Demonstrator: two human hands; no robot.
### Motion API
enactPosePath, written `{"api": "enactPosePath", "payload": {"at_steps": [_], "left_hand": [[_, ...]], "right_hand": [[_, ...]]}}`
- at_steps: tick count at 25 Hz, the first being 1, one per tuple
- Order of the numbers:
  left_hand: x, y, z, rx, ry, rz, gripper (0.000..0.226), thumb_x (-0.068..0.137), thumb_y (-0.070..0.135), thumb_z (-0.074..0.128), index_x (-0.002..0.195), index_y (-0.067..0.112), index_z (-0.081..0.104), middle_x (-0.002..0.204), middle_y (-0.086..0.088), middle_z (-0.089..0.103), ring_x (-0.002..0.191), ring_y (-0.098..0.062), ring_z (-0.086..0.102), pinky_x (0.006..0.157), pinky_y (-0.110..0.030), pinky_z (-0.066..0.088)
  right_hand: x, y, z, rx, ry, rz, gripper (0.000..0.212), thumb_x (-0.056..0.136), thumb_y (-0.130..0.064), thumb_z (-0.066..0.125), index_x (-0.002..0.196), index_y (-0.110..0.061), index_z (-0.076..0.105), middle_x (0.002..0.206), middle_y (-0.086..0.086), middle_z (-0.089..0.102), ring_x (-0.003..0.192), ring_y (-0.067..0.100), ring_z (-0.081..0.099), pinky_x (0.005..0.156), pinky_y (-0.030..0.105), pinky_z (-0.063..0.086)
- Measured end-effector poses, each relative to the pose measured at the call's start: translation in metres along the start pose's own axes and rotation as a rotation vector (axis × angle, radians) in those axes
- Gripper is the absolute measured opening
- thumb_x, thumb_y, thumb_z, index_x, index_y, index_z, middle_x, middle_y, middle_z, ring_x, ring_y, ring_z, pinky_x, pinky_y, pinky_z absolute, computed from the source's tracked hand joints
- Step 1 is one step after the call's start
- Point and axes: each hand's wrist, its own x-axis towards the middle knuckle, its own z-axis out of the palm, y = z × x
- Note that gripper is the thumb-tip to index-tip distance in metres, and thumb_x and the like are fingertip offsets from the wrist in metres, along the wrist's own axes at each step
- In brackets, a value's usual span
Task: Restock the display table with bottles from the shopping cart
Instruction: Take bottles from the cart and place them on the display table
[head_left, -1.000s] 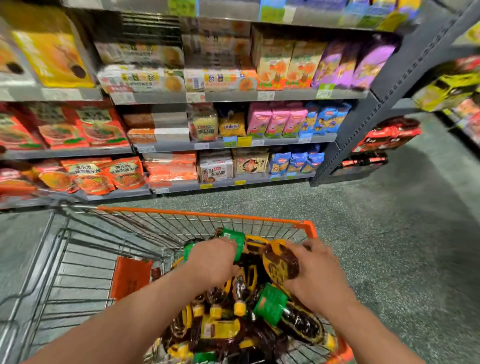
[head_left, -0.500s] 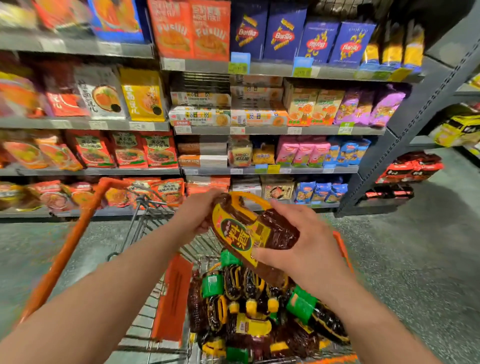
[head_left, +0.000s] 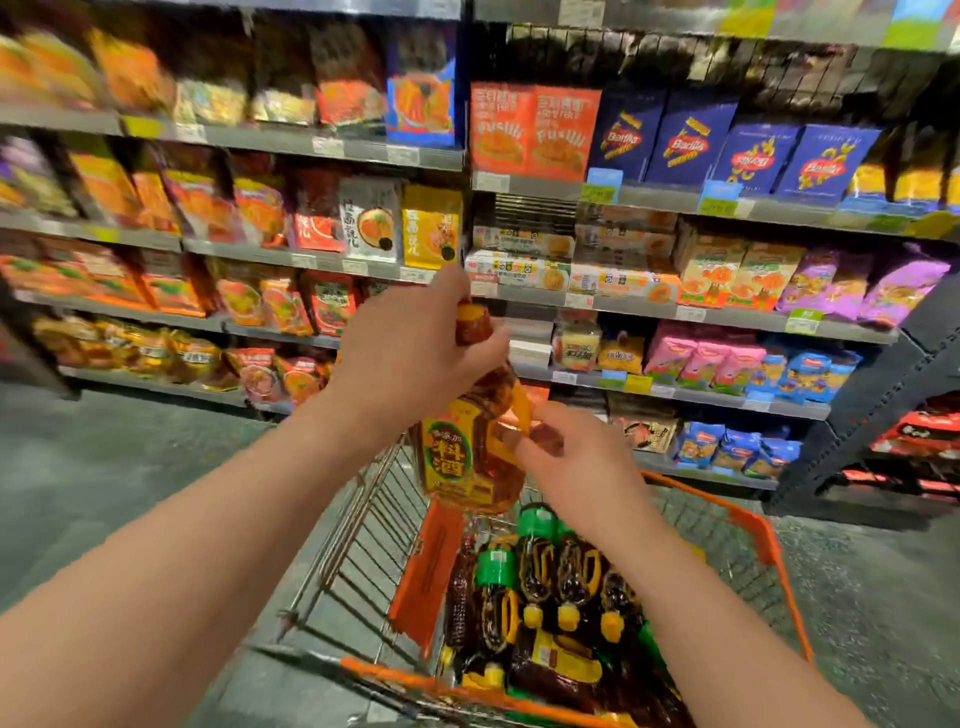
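Note:
A brown bottle with a yellow label (head_left: 462, 457) hangs upright above the shopping cart (head_left: 748, 525). My left hand (head_left: 410, 353) grips its neck just under the yellow cap. My right hand (head_left: 566, 457) pinches the bottle's orange handle at its right side. Below, several dark bottles with green and yellow caps (head_left: 561, 592) lie heaped in the wire cart with its orange rim. No display table is in view.
Grey store shelves (head_left: 649, 306) packed with noodle and pasta packets fill the background. A dark shelf end (head_left: 878, 395) stands at the right. An orange flap (head_left: 431, 566) hangs inside the cart. Grey speckled floor (head_left: 130, 483) lies on both sides.
The bottle has been lifted higher out of the cart and turned upright. My left hand moved up to its neck; my right hand shifted to the handle. The camera tilted up.

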Motion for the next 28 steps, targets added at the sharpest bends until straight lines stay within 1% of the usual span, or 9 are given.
{"api": "enactPosePath", "payload": {"at_steps": [3,6,8,12,15,19,22,24,28], "left_hand": [[-0.021,-0.004,-0.032,0.099,-0.014,-0.071,0.045,0.084,0.062,0.058,0.086,0.021,0.04,0.061,0.008,0.044,0.06,-0.021,0.046,0.049,-0.032,0.031],[-0.043,0.002,-0.057,0.216,-0.085,-0.161,0.045,0.081,0.063,0.059,0.084,0.021,0.042,0.064,0.009,0.042,0.063,-0.018,0.046,0.051,-0.033,0.031],[-0.059,0.006,-0.075,0.283,-0.118,-0.286,0.043,0.08,0.062,0.06,0.08,0.023,0.044,0.063,0.01,0.041,0.064,-0.019,0.045,0.053,-0.033,0.031],[-0.098,0.028,-0.104,0.53,-0.168,-0.455,0.054,0.078,0.073,0.048,0.067,0.021,0.041,0.061,0.007,0.038,0.067,-0.021,0.041,0.056,-0.032,0.034],[-0.131,0.053,-0.129,0.652,-0.126,-0.677,0.054,0.073,0.075,0.039,0.069,0.021,0.04,0.061,0.008,0.034,0.07,-0.022,0.043,0.057,-0.032,0.036],[-0.188,0.086,-0.161,0.774,-0.085,-0.924,0.053,0.076,0.073,0.046,0.072,0.02,0.045,0.067,0.001,0.047,0.079,-0.025,0.058,0.057,-0.031,0.036],[-0.236,0.115,-0.186,0.856,-0.071,-1.071,0.057,0.075,0.073,0.05,0.063,0.02,0.035,0.071,-0.003,0.054,0.082,-0.03,0.062,0.057,-0.032,0.038],[-0.273,0.137,-0.208,0.887,-0.04,-1.198,0.059,0.073,0.074,0.052,0.062,0.02,0.031,0.066,-0.001,0.047,0.081,-0.03,0.062,0.058,-0.033,0.04],[-0.347,0.181,-0.253,0.94,-0.029,-1.4,0.058,0.07,0.073,0.059,0.065,0.021,0.034,0.067,0.002,0.04,0.074,-0.026,0.053,0.059,-0.033,0.04]], "right_hand": [[0.005,-0.026,0.004,-0.242,-0.021,-0.182,0.008,0.087,-0.03,0.059,0.089,-0.023,0.06,0.08,-0.002,0.065,0.078,0.02,0.06,0.062,0.033,0.046],[0.012,-0.05,0.013,-0.345,-0.219,-0.301,0.016,0.083,-0.011,0.054,0.072,-0.013,0.043,0.088,0.014,0.061,0.087,0.033,0.057,0.057,0.032,0.034],[0.014,-0.063,0.015,-0.359,-0.31,-0.451,0.008,0.084,-0.013,0.055,0.08,-0.01,0.05,0.088,0.014,0.061,0.087,0.034,0.058,0.054,0.034,0.032],[0.005,-0.081,0.03,-0.21,-0.43,-0.74,0.016,0.083,-0.007,0.056,0.092,-0.017,0.064,0.073,0.002,0.059,0.073,0.025,0.057,0.05,0.031,0.032],[-0.01,-0.102,0.042,-0.157,-0.516,-0.955,0.021,0.079,-0.007,0.055,0.089,-0.019,0.069,0.076,0.003,0.065,0.075,0.026,0.059,0.058,0.037,0.045],[-0.059,-0.128,0.057,-0.073,-0.632,-1.205,0.013,0.074,-0.01,0.057,0.082,-0.013,0.067,0.077,0.01,0.068,0.08,0.033,0.061,0.06,0.039,0.043],[-0.114,-0.144,0.066,0.002,-0.736,-1.338,0.01,0.073,-0.011,0.06,0.08,-0.013,0.067,0.07,0.009,0.064,0.073,0.032,0.058,0.059,0.038,0.041],[-0.156,-0.159,0.073,0.068,-0.831,-1.427,0.004,0.069,-0.01,0.062,0.067,-0.013,0.061,0.051,0.004,0.047,0.057,0.025,0.047,0.055,0.036,0.034],[-0.248,-0.19,0.084,0.194,-0.972,-1.586,0.04,0.07,-0.012,0.066,0.049,-0.02,0.033,0.043,-0.001,0.029,0.05,0.021,0.03,0.047,0.033,0.026]]}}
